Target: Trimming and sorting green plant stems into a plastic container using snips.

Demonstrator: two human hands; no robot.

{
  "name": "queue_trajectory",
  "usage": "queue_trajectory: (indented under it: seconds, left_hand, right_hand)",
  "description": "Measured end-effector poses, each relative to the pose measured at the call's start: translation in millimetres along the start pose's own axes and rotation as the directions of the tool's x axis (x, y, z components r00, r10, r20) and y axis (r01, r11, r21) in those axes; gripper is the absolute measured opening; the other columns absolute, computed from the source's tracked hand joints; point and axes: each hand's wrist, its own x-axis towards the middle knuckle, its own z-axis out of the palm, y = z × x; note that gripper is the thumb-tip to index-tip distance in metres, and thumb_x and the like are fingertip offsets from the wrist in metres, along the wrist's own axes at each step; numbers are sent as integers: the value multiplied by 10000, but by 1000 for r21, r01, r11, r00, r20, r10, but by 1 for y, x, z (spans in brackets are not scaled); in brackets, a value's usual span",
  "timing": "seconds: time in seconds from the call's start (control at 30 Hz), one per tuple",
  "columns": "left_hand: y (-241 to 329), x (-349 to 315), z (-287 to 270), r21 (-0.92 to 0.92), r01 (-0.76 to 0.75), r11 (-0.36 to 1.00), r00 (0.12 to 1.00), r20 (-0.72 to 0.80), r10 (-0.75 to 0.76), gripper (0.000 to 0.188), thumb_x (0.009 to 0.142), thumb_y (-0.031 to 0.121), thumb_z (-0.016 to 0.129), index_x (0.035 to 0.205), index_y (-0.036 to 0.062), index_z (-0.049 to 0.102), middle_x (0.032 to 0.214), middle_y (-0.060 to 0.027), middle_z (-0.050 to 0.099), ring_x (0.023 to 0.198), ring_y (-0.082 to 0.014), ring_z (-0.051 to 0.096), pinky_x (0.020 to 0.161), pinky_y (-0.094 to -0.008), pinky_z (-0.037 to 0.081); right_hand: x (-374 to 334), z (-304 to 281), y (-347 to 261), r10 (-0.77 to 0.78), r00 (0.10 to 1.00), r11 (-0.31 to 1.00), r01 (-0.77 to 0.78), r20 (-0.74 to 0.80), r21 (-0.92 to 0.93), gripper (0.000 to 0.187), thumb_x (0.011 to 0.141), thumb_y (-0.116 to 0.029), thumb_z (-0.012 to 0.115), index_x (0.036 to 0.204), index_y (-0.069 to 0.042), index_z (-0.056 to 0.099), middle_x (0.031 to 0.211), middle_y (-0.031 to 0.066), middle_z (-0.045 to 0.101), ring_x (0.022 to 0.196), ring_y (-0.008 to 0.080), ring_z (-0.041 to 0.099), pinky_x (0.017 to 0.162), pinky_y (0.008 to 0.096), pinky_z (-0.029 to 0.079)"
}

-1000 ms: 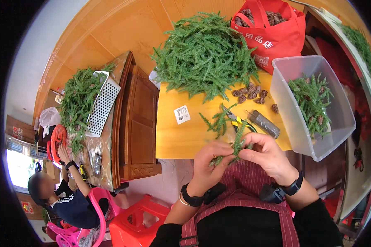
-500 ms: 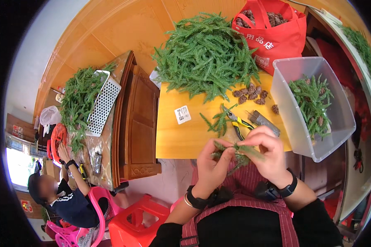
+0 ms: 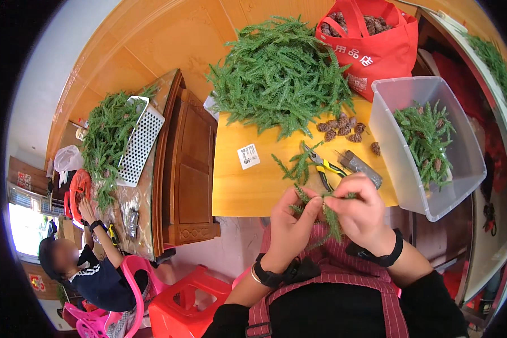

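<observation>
Just off the near edge of the yellow table (image 3: 236, 191), both my hands meet on a green artificial pine sprig (image 3: 333, 224). My left hand (image 3: 290, 225) pinches it between thumb and forefinger, with needles poking out above and below. Close against it, my right hand (image 3: 361, 209) has its fingertips pinched on the sprig's middle; what exactly lies under them is hidden. On the table ahead are another loose sprig (image 3: 298, 168), yellow-and-black pliers (image 3: 327, 168) and a bundle of dark thin wires (image 3: 361, 169). Several small pine cones (image 3: 343, 127) lie behind these.
A large heap of pine sprigs (image 3: 279, 76) covers the table's back. Beside it stands a red bag (image 3: 377, 53) of pine cones. A clear plastic bin (image 3: 462, 163) with coned sprigs sits right. Leftward are a wooden cabinet (image 3: 188, 163), a red stool (image 3: 180, 315) and a seated co-worker (image 3: 104, 287).
The sprig in my hands has turned, its tip now hanging downward rather than pointing right. My right fingers have closed in nearer to my left thumb.
</observation>
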Motion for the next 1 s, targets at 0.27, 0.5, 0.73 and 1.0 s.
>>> queue_trajectory:
  seconds: [0.27,0.5,0.73,1.0]
  left_hand:
    - [-3,5,-3,-84,-9,996,999,31,12,106,864,83,541,932,11,504,753,-9,541,689,-71,523,625,-203,434]
    - [-7,7,-12,42,-203,978,979,39,201,113,835,41,570,930,15,516,837,-21,545,724,-76,527,648,-200,433]
    - [-13,12,-16,135,-314,940,949,82,305,115,801,1,589,901,12,535,847,-48,555,768,-109,536,688,-223,429]
    - [-13,13,-14,109,-306,946,951,81,298,105,804,2,584,894,13,533,862,-55,556,792,-110,529,707,-228,430]
  right_hand:
    - [7,-8,-4,49,991,996,-58,121,67,199,687,69,588,851,-40,624,879,93,521,778,214,531,668,311,438]
    - [9,-21,-6,229,924,828,-350,306,437,143,768,-18,533,893,2,597,970,105,508,937,179,492,822,289,390]
    - [9,-18,-6,401,844,722,-530,355,444,83,805,-52,541,870,-8,567,953,76,507,902,149,482,802,268,377]
    - [12,-18,-9,361,861,784,-489,359,383,136,729,-2,614,852,-25,563,926,62,509,889,146,485,793,264,375]
